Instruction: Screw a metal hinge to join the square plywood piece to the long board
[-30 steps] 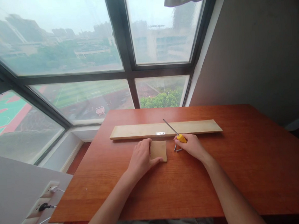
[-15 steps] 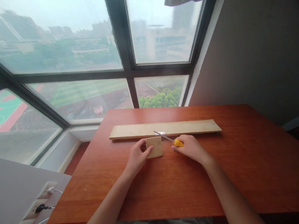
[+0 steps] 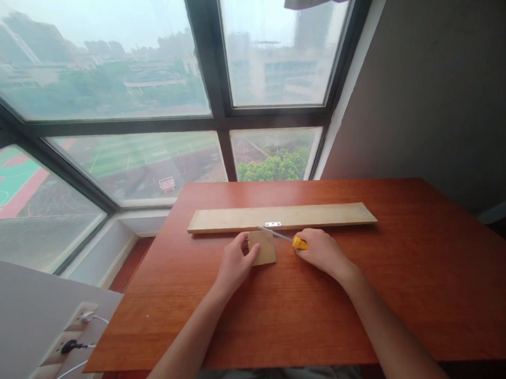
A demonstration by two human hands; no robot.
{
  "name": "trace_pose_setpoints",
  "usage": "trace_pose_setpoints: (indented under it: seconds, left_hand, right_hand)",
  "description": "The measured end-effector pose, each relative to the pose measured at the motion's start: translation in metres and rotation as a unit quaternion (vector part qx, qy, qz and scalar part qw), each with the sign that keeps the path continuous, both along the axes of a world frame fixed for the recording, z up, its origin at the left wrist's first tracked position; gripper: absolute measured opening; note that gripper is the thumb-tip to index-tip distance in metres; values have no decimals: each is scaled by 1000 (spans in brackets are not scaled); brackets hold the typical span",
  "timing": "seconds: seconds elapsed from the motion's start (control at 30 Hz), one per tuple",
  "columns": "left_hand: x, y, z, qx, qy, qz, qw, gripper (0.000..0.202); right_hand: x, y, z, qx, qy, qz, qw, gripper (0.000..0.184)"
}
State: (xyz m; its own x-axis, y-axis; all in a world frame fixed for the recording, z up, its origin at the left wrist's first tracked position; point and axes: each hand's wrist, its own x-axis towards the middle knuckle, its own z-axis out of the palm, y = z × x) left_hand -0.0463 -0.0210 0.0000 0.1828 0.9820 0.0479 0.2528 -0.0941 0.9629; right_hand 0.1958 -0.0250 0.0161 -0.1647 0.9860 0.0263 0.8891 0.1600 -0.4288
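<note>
My left hand (image 3: 239, 260) grips a small square wooden piece (image 3: 264, 249) by its left edge, fingers behind and thumb on the near face. In my right hand (image 3: 320, 251) is a screwdriver (image 3: 300, 243) with a yellow handle. Its thin metal shaft points left, and the tip is near the upper edge of the wooden piece; whether they touch I cannot tell. Just beyond lies a long pale wooden board (image 3: 229, 220). A small metal plate with holes (image 3: 273, 224) sits at the board's near edge, just past the screwdriver shaft.
The reddish-brown table (image 3: 416, 293) carries the board and stands against large windows (image 3: 113, 55). On the low wall at the left, power sockets (image 3: 60, 347) have plugs and cables in them. A grey wall (image 3: 436, 84) slopes along the right.
The screwdriver tip has moved slightly left and down, from in front of the metal plate to near the wooden piece's top edge. The metal plate now shows more fully. The view has shifted slightly.
</note>
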Motion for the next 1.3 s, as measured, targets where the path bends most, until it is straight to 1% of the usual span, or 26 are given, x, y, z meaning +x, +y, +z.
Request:
trace_pose_setpoints:
  seconds: [0.17,0.3,0.4,0.53,0.7,0.8,0.9,1.03,1.17,1.3]
  left_hand:
    - [-2,1,-2,7,10,1,1000,33]
    - [-4,3,-4,4,10,-9,1000,34]
    - [-3,3,-6,-3,9,-20,1000,33]
    - [-2,6,-5,-44,-27,-31,998,35]
    - [-2,11,-4,-94,-52,-25,994,34]
    - [0,13,-1,-113,-63,-28,991,33]
    - [3,13,7,-130,-71,-22,989,28]
    - [5,12,17,-156,-49,-8,987,21]
    - [4,13,18,-164,-12,-18,986,20]
    - [5,15,21,-179,4,-38,983,21]
  right_hand:
    - [2,0,-1,12,33,1,999,8]
    - [8,4,-2,24,83,-13,996,17]
    - [10,9,-1,34,117,-27,992,15]
    - [5,18,1,48,142,-53,987,16]
    - [-6,24,-4,67,147,-87,983,13]
    - [-12,23,-7,77,143,-98,982,13]
    - [-17,20,-8,84,146,-107,980,13]
    - [-23,18,-9,85,167,-127,974,15]
    - [-21,19,-10,70,209,-136,966,14]
    - [-16,21,-15,50,251,-145,956,19]
